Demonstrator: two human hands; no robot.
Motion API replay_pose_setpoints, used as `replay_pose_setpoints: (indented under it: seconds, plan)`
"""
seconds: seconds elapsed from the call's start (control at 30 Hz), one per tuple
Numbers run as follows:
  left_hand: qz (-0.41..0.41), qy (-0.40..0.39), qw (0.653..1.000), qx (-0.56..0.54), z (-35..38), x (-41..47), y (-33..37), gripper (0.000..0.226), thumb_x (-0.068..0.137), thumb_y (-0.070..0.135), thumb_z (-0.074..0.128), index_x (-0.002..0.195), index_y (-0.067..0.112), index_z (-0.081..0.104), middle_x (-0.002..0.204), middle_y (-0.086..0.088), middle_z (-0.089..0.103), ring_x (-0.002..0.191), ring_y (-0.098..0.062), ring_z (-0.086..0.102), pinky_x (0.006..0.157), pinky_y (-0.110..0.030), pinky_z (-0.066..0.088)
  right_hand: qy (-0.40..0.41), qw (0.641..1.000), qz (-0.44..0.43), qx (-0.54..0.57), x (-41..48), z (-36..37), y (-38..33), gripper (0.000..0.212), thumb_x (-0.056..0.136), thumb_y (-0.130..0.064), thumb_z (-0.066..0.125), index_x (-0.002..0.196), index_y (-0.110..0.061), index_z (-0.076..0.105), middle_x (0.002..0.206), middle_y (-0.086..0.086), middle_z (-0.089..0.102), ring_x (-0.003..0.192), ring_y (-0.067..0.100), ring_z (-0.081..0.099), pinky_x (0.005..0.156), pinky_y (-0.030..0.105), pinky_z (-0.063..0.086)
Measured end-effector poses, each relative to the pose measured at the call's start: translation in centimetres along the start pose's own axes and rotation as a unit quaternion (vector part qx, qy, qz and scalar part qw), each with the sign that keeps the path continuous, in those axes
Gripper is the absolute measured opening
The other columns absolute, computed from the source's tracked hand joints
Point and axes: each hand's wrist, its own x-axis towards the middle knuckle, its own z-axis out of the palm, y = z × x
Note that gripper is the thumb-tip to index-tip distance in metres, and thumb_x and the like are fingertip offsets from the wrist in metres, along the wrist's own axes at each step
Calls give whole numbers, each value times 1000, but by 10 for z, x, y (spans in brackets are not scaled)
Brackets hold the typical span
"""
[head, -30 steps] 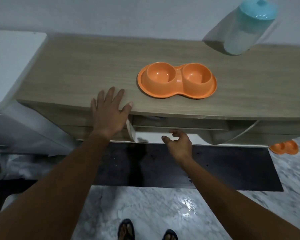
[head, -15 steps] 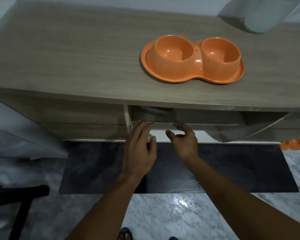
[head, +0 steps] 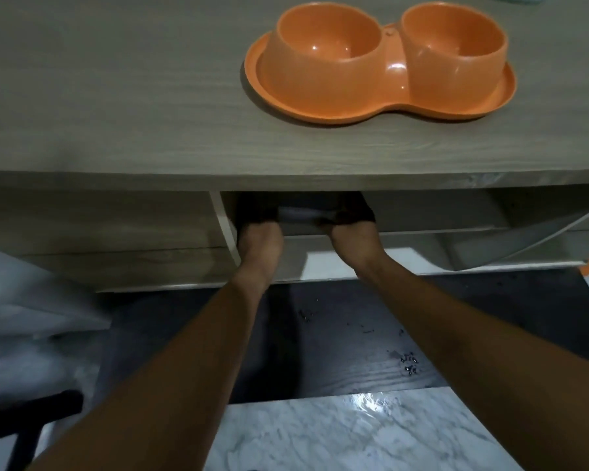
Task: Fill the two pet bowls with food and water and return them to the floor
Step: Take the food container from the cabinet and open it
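Your left hand (head: pixel 261 244) and right hand (head: pixel 352 244) flank a pale bundle (head: pixel 300 215) under the worktop (head: pixel 116 113). Their fingers are hidden, so I cannot tell the grip. The twin bowl (head: pixel 378 62) lies crosswise above, nearer your right.

The person has two bare arms. The left arm (head: pixel 170 368) is long and smooth. It is wide near the bottom of the view and gets thinner up at the wrist. The right arm (head: pixel 473 334) looks much the same, wide low down and slim near the wrist. Both arms are bare skin along every part that shows. The left hand (head: pixel 261 241) is bare too, and only its rounded back shows well. The right hand (head: pixel 352 244) is bare as well, and its back is a bit wider. The fingers (head: pixel 249 212) of both hands sit in deep shadow. They look like dark shapes and are hard to make out.
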Motion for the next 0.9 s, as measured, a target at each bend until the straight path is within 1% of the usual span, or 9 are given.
replay_pose_setpoints:
  seconds: [0.1,0.17,0.23,0.37,0.43,0.57,0.7,0.77,0.9]
  plan:
    - [64,19,995,-77,-1,-28,-12,39,101,21,48,135,2,48,132,-15,56,123,-31,53,103,-33,42,-25,1000,12,5,-28,-10,-4,85,85,4,78,158,-14,36,133,-10,55,116,8,54,89,3,44]
    - [96,-3,990,-102,-11,-59,-22,44,102,23,49,144,13,41,132,0,54,122,-18,52,100,-24,38,-30,999,16,-6,-57,-23,-6,89,84,2,80,158,-25,38,128,-10,62,109,13,61,87,13,51]
    - [112,-16,984,-134,-23,-83,-28,43,100,17,52,142,17,45,130,2,60,119,-15,56,97,-21,40,-23,999,22,1,-83,-37,-17,87,80,5,80,154,-25,44,126,-4,67,102,14,64,87,25,56]
    - [56,-7,984,-168,-56,-148,-20,24,92,28,60,115,22,61,110,4,68,104,-15,61,100,-40,46,-47,998,28,21,-144,-72,-62,85,76,7,79,151,-23,51,133,-2,69,101,11,66,89,31,58]
    - [45,1,987,-156,-76,-179,-6,7,94,32,60,97,26,61,97,4,66,94,-15,60,93,-40,48,-78,996,28,27,-170,-92,-92,80,78,7,76,147,-28,55,127,-4,72,94,10,66,87,36,60]
    - [46,12,989,-140,-114,-227,33,18,90,36,67,78,25,60,82,3,66,80,-14,61,80,-34,51,-147,988,22,32,-200,-124,-157,66,87,-2,75,139,-38,59,118,-10,75,94,8,70,83,24,59]
    - [64,8,985,-161,-148,-242,83,20,87,26,73,76,16,59,70,0,63,67,-13,59,73,-32,55,-121,990,9,71,-192,-124,-215,39,100,-13,64,128,-40,62,104,-22,73,80,-12,66,70,10,51]
    - [61,6,984,-168,-164,-235,106,21,84,26,77,74,18,59,69,3,63,65,-10,58,72,-30,55,-94,993,-11,64,-180,-111,-235,35,101,-11,62,132,-27,67,108,-14,75,83,-12,65,78,17,53]
    - [56,7,986,-160,-201,-199,142,21,78,17,82,81,17,61,82,-5,67,73,-15,64,71,-29,56,-68,993,31,95,-149,-77,-264,35,96,-5,64,129,-13,72,119,5,77,101,18,70,90,44,58]
